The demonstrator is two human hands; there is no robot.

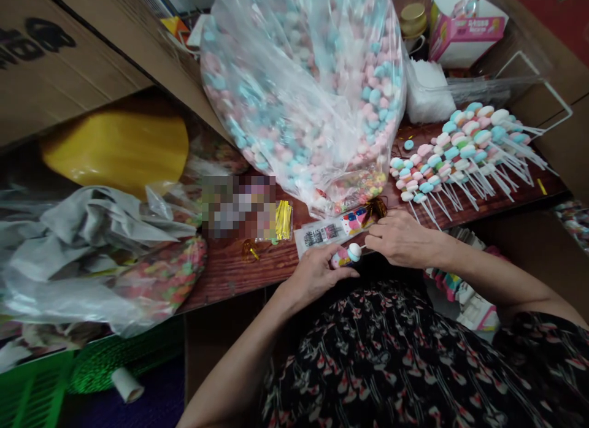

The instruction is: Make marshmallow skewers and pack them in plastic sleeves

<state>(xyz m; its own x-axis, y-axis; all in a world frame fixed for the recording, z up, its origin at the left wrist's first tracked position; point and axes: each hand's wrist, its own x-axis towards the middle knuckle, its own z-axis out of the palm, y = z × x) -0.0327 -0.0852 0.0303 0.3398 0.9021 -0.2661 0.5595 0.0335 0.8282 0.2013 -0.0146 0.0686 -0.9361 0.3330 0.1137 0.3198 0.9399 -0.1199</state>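
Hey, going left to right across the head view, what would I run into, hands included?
Green slatted basket → white tube → packet of gold ties → left hand → right hand → pile of candy sticks.

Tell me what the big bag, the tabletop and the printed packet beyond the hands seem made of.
Big bag: glossy plastic film, judging by its creases, highlights and the pastel pieces showing through.
Tabletop: smooth-looking reddish-brown wood or a wood-look surface; the streaky grain leaves either open.
Printed packet: perhaps smooth plastic film, given its thin, cloudy look; paper isn't ruled out.
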